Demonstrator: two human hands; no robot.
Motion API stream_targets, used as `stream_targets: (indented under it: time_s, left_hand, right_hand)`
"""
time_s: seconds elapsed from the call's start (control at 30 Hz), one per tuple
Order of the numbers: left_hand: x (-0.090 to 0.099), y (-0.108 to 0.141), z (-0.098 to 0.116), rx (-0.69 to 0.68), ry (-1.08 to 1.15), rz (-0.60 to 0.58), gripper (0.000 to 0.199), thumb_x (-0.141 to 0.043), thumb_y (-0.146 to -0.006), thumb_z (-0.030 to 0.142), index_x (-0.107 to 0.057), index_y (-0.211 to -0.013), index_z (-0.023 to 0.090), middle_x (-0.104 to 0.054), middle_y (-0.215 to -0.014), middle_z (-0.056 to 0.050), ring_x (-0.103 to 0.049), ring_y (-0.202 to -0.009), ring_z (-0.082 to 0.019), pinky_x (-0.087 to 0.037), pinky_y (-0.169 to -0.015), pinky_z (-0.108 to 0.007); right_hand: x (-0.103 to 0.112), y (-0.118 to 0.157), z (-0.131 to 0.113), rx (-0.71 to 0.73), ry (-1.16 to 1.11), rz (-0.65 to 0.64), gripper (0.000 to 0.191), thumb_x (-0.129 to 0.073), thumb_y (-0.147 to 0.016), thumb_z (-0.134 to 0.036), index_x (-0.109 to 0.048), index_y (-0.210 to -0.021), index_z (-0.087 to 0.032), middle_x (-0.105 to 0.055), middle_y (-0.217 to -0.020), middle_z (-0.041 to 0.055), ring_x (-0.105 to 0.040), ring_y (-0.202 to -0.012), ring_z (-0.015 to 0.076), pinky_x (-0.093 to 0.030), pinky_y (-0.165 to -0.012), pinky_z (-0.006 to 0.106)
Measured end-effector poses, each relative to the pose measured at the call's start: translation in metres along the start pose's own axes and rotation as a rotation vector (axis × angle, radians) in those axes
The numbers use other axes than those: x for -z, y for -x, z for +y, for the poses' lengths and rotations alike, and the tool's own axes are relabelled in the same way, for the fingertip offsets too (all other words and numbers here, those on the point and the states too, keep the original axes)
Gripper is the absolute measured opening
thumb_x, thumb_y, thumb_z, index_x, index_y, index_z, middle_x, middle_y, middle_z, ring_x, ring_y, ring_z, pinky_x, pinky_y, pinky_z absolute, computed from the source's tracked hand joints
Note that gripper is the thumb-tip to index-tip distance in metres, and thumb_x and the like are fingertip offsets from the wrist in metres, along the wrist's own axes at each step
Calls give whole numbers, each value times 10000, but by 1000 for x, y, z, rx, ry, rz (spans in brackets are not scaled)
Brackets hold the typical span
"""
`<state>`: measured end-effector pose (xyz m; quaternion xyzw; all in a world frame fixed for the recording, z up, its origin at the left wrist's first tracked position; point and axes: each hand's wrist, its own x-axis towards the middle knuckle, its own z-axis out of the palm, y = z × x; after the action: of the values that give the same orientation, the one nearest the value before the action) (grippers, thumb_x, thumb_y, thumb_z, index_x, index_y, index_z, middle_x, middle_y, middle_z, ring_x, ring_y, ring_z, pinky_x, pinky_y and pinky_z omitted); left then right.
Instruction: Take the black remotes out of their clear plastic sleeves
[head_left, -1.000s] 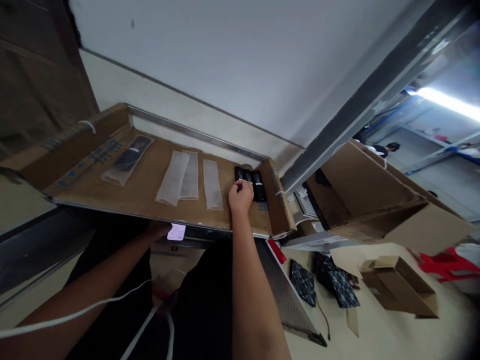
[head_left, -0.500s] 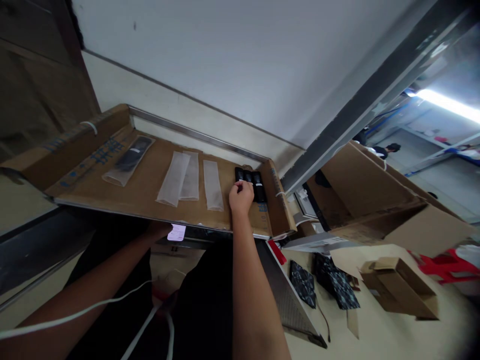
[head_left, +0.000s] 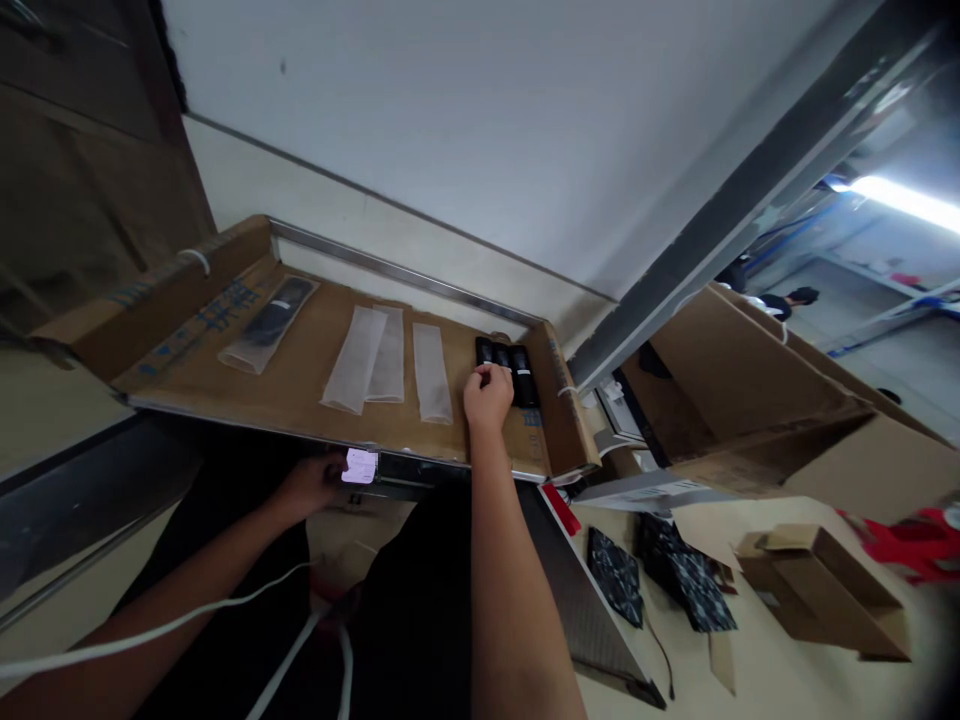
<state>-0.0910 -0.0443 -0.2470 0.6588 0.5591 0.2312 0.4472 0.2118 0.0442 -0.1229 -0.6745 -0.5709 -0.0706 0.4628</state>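
My right hand rests at the right end of a cardboard-lined tray, with its fingers curled against the near ends of several black oblong items bearing small white labels. What its fingertips grip, if anything, is hidden. Below the tray's front edge, my left hand is in shadow, its fingertips beside a small pale printed label; whether they touch it is unclear. Flat on the cardboard lie a single translucent sleeve and two overlapping translucent sleeves. Another sleeve farther left holds a black oblong item.
A large open cardboard box stands to the right of the tray. On the floor are a smaller carton, dark patterned pieces and a red plastic stool. A white cable crosses my left forearm. Another person is far right.
My left hand has come out farther from under the tray's edge, beside the label. My right hand keeps its place at the black items. The view has shifted slightly.
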Motion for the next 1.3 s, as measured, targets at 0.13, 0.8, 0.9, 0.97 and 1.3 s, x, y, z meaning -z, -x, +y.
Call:
stream_targets:
  time_s: [0.13,0.8,0.9,0.97,1.3]
  left_hand:
    - [10,31,-18,-34,63,66,200,-577,-659,272,-666,-825,205,-681,-788,-4,-630,-814,-222,-480,-767,-313]
    - [36,77,31,-226,34,146,63,-446,-743,204,-507,-737,217,-558,-692,19,-569,-675,-170,-422,-641,-252]
    - [56,94,61,-326,17,165,81,-453,-760,173,-508,-720,217,-545,-694,18,-541,-651,-157,-416,-620,-248]
    - [72,96,79,-381,-12,202,94,-472,-790,178,-525,-724,218,-548,-705,15,-530,-645,-156,-408,-613,-255]
    - [135,-18,140,-301,399,533,206,-720,-678,349,-618,-782,205,-568,-764,2,-478,-699,-146,-355,-666,-297]
  right_hand:
    - [0,0,0,-3,-22,0,144,-504,-807,-110,-621,-790,-192,-620,-877,75,-553,-869,230,-435,-853,334]
    - [2,1,-2,4,-30,1,146,-496,-809,-113,-618,-796,-192,-627,-885,80,-556,-877,232,-435,-876,337]
    - [2,2,-2,-2,-31,-2,148,-495,-813,-119,-623,-799,-192,-627,-895,83,-554,-886,233,-433,-888,341]
    - [2,2,-2,-1,-31,-5,148,-494,-813,-121,-624,-800,-191,-627,-895,83,-554,-885,234,-433,-881,340]
    - [2,2,-1,-5,-32,3,143,-487,-809,-129,-615,-791,-191,-630,-881,83,-549,-879,232,-429,-868,336]
